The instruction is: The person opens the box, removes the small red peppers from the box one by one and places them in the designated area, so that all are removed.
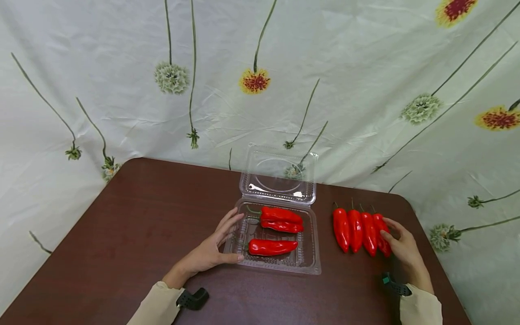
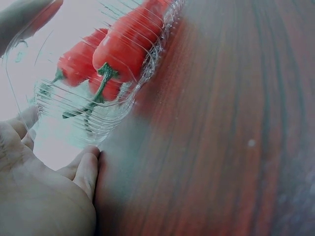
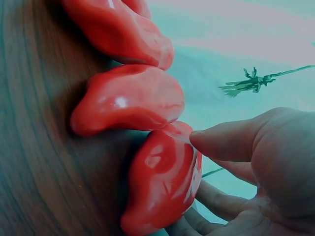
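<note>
A clear plastic clamshell box (image 1: 313, 253) lies with its lid raised, and three red peppers (image 1: 273, 247) rest inside it. My left hand (image 1: 211, 250) is spread at the box's left side, thumb by the front left corner and fingers along the left edge. Through the clear wall, the left wrist view shows the peppers' green stems (image 2: 101, 91). To the right of the box, several red peppers lie in a row. My right hand (image 1: 404, 248) pinches the rightmost pepper (image 3: 165, 177) between thumb and fingers; the pepper partly hides the fingertips.
The dark brown wooden table (image 1: 162, 216) bears the box and the peppers. The raised transparent lid (image 1: 280, 174) stands at the back of the box, near a pale flower-printed cloth (image 1: 357, 90) hanging behind the table. Each wrist wears a black strap (image 1: 192, 299).
</note>
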`<action>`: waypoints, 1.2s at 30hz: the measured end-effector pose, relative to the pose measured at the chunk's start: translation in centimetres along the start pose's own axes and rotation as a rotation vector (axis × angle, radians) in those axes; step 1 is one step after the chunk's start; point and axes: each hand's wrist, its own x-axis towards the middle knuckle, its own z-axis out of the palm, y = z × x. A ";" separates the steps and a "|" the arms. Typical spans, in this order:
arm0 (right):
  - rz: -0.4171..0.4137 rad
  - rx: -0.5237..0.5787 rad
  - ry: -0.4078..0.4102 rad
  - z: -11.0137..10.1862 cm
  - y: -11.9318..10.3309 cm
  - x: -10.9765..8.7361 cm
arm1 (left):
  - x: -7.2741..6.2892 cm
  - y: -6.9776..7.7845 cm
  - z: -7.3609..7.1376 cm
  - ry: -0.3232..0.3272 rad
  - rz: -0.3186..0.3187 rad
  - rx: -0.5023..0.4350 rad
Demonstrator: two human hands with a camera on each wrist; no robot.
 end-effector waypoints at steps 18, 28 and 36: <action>-0.006 -0.054 0.097 -0.6 -0.6 -0.1 | 0.0 0.1 0.0 0.001 0.009 -0.022; -0.129 -0.144 0.177 -1.1 -3.1 -0.9 | 0.0 0.0 0.1 0.003 0.014 -0.024; -0.282 -0.110 0.141 -0.1 -6.7 -1.7 | -0.1 0.0 0.1 0.008 0.008 -0.008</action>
